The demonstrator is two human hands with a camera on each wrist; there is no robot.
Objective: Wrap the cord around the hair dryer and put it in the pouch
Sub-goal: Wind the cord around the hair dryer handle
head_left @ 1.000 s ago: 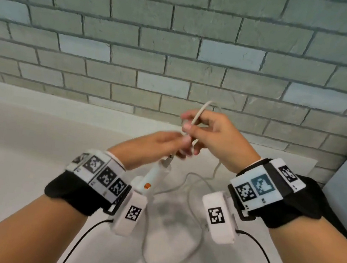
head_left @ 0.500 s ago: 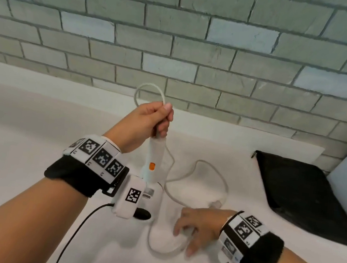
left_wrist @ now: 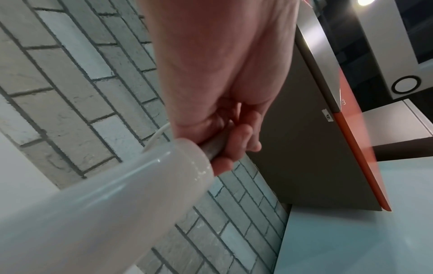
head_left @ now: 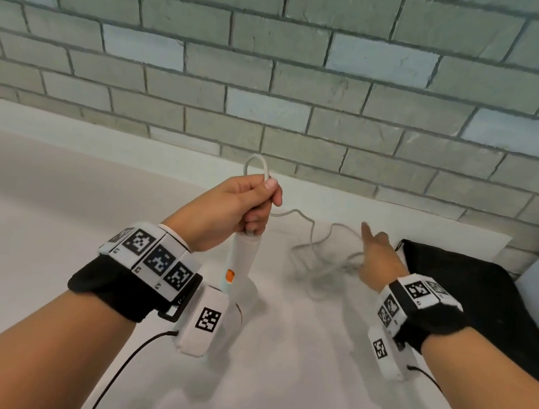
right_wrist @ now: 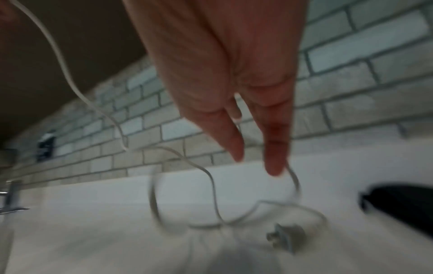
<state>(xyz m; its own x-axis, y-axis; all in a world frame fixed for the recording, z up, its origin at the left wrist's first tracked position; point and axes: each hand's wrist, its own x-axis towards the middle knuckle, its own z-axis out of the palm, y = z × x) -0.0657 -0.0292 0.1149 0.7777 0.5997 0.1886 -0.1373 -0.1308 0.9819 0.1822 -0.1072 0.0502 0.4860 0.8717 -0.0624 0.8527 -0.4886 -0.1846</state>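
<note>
- The left hand (head_left: 233,206) holds the white plastic hair dryer (head_left: 242,263) by the top end of its handle, and the fingers (left_wrist: 236,140) curl tight around it.
- The dryer hangs with its handle up, and its head is hidden behind the wrist band.
- The thin white cord (head_left: 311,241) makes a small loop above the left hand, at 12 o'clock from it.
- From the left hand the cord goes off toward 3 o'clock and lies in loose curls on the white surface (head_left: 33,223).
- The right hand (head_left: 379,258) is just above those curls, and its fingers (right_wrist: 274,152) are straight and a little apart. The picture is blurry, so I cannot tell if they touch the cord.
- The grey plug (right_wrist: 284,235) lies on the surface under the right hand.
- The flat black cloth pouch (head_left: 476,302) lies on the surface at 3 o'clock from the right hand, near it.
- A grey brick wall (head_left: 280,67) stands behind the surface.
</note>
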